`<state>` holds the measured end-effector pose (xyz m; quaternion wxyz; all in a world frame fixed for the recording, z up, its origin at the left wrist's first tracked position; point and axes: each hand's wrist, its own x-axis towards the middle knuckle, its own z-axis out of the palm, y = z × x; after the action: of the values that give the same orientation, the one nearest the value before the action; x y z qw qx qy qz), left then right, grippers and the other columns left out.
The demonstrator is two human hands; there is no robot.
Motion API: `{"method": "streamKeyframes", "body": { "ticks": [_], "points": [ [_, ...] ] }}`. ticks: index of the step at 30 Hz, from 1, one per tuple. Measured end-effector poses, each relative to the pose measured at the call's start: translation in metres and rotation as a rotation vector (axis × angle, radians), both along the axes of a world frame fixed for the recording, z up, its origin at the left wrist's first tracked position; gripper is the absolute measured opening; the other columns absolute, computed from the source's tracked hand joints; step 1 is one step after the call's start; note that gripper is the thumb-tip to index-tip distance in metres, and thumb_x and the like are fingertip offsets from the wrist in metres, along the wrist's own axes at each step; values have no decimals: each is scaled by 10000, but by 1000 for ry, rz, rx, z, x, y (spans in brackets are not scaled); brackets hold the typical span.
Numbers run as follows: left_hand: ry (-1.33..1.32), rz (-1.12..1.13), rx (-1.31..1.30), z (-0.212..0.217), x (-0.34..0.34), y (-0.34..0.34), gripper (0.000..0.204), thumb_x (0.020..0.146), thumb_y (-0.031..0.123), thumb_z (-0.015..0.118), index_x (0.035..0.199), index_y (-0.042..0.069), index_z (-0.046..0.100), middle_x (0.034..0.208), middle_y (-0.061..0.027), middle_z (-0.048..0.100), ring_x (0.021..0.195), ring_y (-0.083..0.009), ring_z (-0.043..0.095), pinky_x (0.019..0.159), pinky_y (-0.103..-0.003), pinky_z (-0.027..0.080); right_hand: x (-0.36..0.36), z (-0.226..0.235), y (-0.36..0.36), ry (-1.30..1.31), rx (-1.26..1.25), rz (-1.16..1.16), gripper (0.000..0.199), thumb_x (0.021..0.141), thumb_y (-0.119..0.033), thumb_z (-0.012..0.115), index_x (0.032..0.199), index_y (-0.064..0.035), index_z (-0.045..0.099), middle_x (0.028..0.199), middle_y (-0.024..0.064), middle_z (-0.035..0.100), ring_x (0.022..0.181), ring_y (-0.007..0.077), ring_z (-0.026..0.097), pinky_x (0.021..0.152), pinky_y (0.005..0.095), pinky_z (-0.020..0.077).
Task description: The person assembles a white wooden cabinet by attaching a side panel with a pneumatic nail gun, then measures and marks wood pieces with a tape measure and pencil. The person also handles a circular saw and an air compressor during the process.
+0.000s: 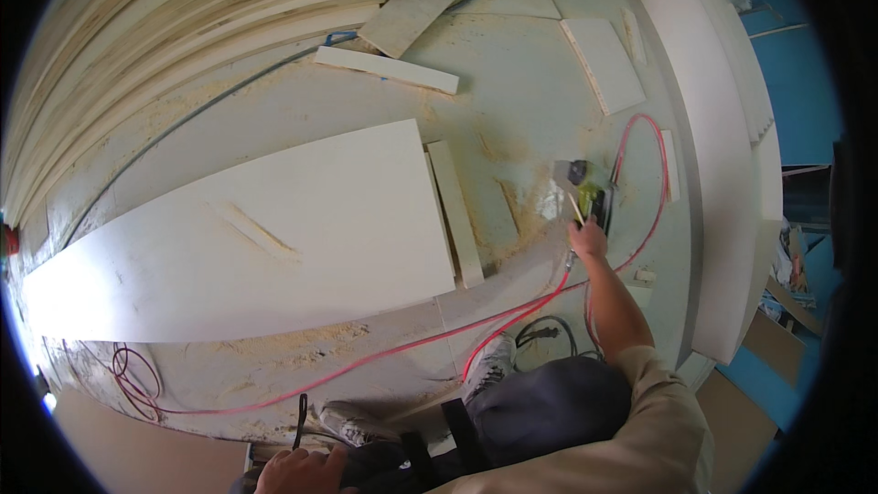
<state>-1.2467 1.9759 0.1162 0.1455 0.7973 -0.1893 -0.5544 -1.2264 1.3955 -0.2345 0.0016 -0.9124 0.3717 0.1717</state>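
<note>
My right hand (pixel 590 240) reaches out over the floor, its fingers closed round a green and black nail gun (pixel 590 194). A red air hose (pixel 553 293) joins the tool close to my hand. Some pale, thin strip (pixel 575 209) shows by my fingers; its kind is unclear. At the lower edge, my left hand (pixel 302 473) rests by my leg, fingers loosely apart and nothing visible in them; part of it is cut off. Left of the nail gun lies a large white panel (pixel 320 210), with a narrow white board (pixel 455 212) along its right end.
Long boards (pixel 201 18) are stacked at the far left. Shorter white offcuts (pixel 389 69) and a tilted board (pixel 416 9) lie near them. Another panel (pixel 604 64) is far right, beside a long white curved-looking panel (pixel 713 128). A dark cable (pixel 201 119) crosses the sawdust-strewn floor.
</note>
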Motion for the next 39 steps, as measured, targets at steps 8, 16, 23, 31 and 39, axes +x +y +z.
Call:
{"method": "streamKeyframes", "body": {
  "ticks": [8,16,23,31,39],
  "points": [
    [-62,-138,-149,-9,3,10,477,774,264,696,1149,12,543,903,-173,661,882,-340,636,785,-441,499,16,31,78,-444,288,159,282,865,-300,642,909,-23,612,797,169,642,823,355,653,722,450,503],
    [-249,-209,-146,8,-9,4,408,741,246,703,1063,29,578,816,-159,652,821,-293,637,722,-387,502,38,41,268,-233,1241,99,388,852,-394,700,846,-33,558,701,-15,528,619,100,490,523,297,407],
    [-207,102,4,20,-37,6,439,752,225,694,1120,20,570,846,-167,651,848,-330,626,771,-442,493,42,27,246,-12,1481,147,322,819,-353,752,798,-62,616,668,-50,512,611,77,489,519,284,407],
    [-138,48,-111,-11,-10,-25,430,805,255,628,1138,-3,541,753,-163,638,769,-350,651,722,-426,517,45,77,246,-58,1596,-19,306,802,-366,753,745,-118,582,625,-87,454,546,42,378,469,249,293],
    [-55,-63,-74,-10,8,-39,552,790,310,714,1225,32,521,919,-152,668,935,-329,642,837,-439,501,46,76,37,-489,831,-75,369,885,-356,638,747,-15,616,665,41,628,642,134,562,646,307,455]
  ]
}}
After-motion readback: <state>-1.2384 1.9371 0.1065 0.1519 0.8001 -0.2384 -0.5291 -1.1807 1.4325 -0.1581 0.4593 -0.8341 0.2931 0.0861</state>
